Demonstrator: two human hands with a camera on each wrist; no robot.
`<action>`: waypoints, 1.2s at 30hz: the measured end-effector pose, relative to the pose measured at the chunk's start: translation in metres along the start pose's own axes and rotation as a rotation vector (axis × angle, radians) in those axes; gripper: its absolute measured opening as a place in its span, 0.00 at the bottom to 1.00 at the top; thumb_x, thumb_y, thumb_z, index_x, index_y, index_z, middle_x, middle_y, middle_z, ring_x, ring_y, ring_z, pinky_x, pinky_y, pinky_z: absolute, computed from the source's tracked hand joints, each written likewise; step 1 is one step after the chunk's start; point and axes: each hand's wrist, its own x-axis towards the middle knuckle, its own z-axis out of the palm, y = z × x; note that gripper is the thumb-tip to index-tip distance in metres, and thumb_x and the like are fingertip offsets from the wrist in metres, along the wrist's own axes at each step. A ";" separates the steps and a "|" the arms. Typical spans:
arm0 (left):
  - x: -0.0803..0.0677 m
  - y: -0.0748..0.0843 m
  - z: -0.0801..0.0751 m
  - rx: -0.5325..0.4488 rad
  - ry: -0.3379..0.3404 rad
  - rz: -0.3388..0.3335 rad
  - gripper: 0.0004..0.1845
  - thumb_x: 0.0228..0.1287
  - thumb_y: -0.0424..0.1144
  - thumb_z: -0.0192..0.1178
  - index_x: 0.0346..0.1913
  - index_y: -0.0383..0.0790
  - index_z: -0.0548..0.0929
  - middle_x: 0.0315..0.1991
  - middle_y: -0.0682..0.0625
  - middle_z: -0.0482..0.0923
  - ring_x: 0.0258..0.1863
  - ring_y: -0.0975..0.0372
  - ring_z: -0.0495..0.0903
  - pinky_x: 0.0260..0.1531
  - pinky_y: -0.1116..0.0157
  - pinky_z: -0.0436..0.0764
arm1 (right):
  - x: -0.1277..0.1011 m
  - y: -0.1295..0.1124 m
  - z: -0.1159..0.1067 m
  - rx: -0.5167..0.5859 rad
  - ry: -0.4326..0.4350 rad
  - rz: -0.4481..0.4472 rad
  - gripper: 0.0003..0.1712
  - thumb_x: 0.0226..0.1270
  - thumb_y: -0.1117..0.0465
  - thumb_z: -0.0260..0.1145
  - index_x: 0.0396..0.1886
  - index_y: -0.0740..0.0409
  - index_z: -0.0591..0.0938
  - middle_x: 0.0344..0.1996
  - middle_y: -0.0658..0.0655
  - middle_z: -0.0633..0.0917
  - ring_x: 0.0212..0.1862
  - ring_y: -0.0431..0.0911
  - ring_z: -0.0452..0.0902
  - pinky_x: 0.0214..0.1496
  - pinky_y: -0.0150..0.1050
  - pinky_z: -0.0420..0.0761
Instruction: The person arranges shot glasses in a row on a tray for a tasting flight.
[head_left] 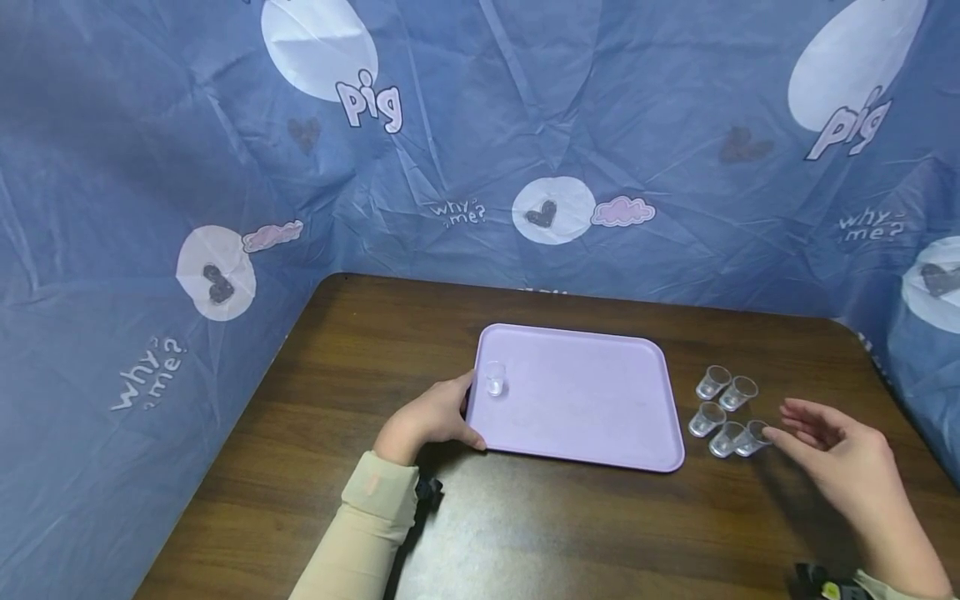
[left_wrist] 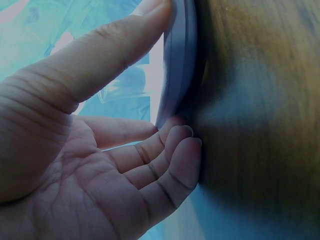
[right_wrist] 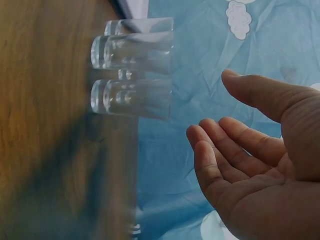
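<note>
Nearest, at the bottom of the head view, two sleeved forearms reaching up over a dark wooden counter.

Left hand set against the near left corner of a lilac tray: thumb along the tray's left rim, fingers lightly bent at the edge where tray meets counter. Grip loosely spread, resting on the rim rather than clamped round it; in the left wrist view, thumb lying on the tray edge and fingertips touching just below it.

Just beyond that thumb, inside the tray near its left rim, one small clear cup, upright, seemingly with nothing in it. Rest of the tray floor bare.

Right hand hovering over the counter to the right of the tray, palm open, fingers gently spread and relaxed, holding nothing. Fingertips just beside the closest of a cluster of clear cups, whether touching it or not, cannot tell. Five cups in that cluster, between the right grip and the tray's right rim, packed close together, all upright on the counter; contents not visible, apparently none. In the right wrist view, the same cups standing a little apart from the open palm.

Farthest back, a blue printed sheet hung behind and beside the counter, with white circles, hearts and lettering.
</note>
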 end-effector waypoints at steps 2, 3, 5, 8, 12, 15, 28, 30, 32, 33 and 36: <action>0.000 0.000 0.000 -0.002 -0.003 0.001 0.57 0.37 0.34 0.87 0.73 0.32 0.66 0.51 0.41 0.81 0.49 0.53 0.79 0.54 0.54 0.76 | 0.000 0.003 0.000 -0.010 0.000 0.009 0.30 0.59 0.63 0.79 0.57 0.76 0.80 0.40 0.39 0.84 0.39 0.20 0.76 0.38 0.19 0.76; 0.000 0.000 0.000 -0.003 -0.002 0.003 0.57 0.37 0.34 0.87 0.73 0.32 0.66 0.51 0.41 0.81 0.49 0.53 0.79 0.54 0.53 0.76 | 0.000 0.004 0.000 -0.015 -0.001 0.013 0.31 0.59 0.63 0.79 0.57 0.76 0.80 0.41 0.39 0.84 0.39 0.20 0.76 0.38 0.19 0.76; 0.000 0.000 0.000 -0.002 0.000 0.004 0.57 0.37 0.35 0.87 0.72 0.31 0.66 0.51 0.41 0.81 0.49 0.53 0.79 0.54 0.53 0.76 | 0.000 0.006 -0.001 -0.024 -0.002 0.019 0.31 0.58 0.62 0.80 0.57 0.76 0.80 0.41 0.39 0.84 0.39 0.19 0.76 0.38 0.19 0.75; 0.000 0.000 0.000 0.000 0.004 0.006 0.57 0.36 0.35 0.87 0.72 0.31 0.66 0.50 0.41 0.81 0.48 0.53 0.79 0.54 0.53 0.76 | -0.001 0.010 -0.001 -0.024 -0.012 0.023 0.32 0.58 0.63 0.80 0.57 0.76 0.80 0.40 0.40 0.85 0.38 0.19 0.76 0.37 0.19 0.75; 0.000 0.000 0.000 -0.009 0.008 0.009 0.56 0.35 0.35 0.87 0.71 0.31 0.67 0.49 0.41 0.81 0.48 0.53 0.79 0.53 0.53 0.76 | -0.001 0.014 0.002 -0.051 -0.040 0.031 0.32 0.58 0.62 0.80 0.57 0.77 0.79 0.44 0.64 0.87 0.38 0.20 0.75 0.37 0.19 0.75; 0.000 0.000 0.001 -0.014 0.009 0.011 0.56 0.35 0.34 0.87 0.71 0.31 0.67 0.49 0.41 0.81 0.48 0.53 0.79 0.53 0.53 0.76 | -0.002 0.017 0.003 -0.077 -0.070 0.048 0.33 0.59 0.60 0.80 0.57 0.77 0.79 0.48 0.75 0.84 0.38 0.19 0.75 0.37 0.18 0.74; 0.000 0.001 0.000 -0.015 -0.006 0.003 0.54 0.37 0.33 0.86 0.71 0.31 0.67 0.49 0.42 0.81 0.47 0.53 0.79 0.52 0.54 0.77 | 0.000 0.029 0.011 -0.156 -0.172 0.122 0.35 0.62 0.54 0.78 0.56 0.78 0.79 0.46 0.74 0.85 0.35 0.25 0.75 0.31 0.23 0.76; 0.000 0.001 0.000 -0.014 -0.005 -0.002 0.54 0.37 0.34 0.86 0.71 0.31 0.67 0.49 0.42 0.81 0.48 0.53 0.79 0.52 0.53 0.77 | 0.000 0.030 0.012 -0.164 -0.177 0.117 0.34 0.62 0.54 0.78 0.55 0.78 0.79 0.44 0.73 0.85 0.34 0.26 0.75 0.31 0.24 0.76; -0.001 0.002 -0.001 -0.014 -0.003 -0.006 0.54 0.37 0.34 0.86 0.71 0.31 0.67 0.49 0.41 0.81 0.48 0.53 0.80 0.52 0.53 0.77 | 0.000 0.031 0.013 -0.174 -0.180 0.113 0.33 0.62 0.54 0.78 0.55 0.77 0.80 0.44 0.72 0.85 0.34 0.26 0.75 0.30 0.24 0.76; -0.001 0.002 -0.001 -0.013 -0.002 -0.008 0.54 0.37 0.34 0.86 0.71 0.31 0.67 0.49 0.41 0.81 0.48 0.53 0.80 0.52 0.53 0.77 | 0.000 0.031 0.013 -0.180 -0.179 0.109 0.33 0.62 0.54 0.78 0.54 0.77 0.80 0.44 0.72 0.86 0.34 0.26 0.75 0.30 0.24 0.75; -0.001 0.002 -0.001 -0.013 -0.003 -0.013 0.54 0.37 0.34 0.86 0.71 0.31 0.67 0.50 0.41 0.81 0.48 0.53 0.80 0.53 0.53 0.76 | 0.001 0.032 0.014 -0.190 -0.178 0.102 0.32 0.62 0.54 0.78 0.53 0.76 0.81 0.44 0.71 0.86 0.34 0.27 0.75 0.30 0.25 0.75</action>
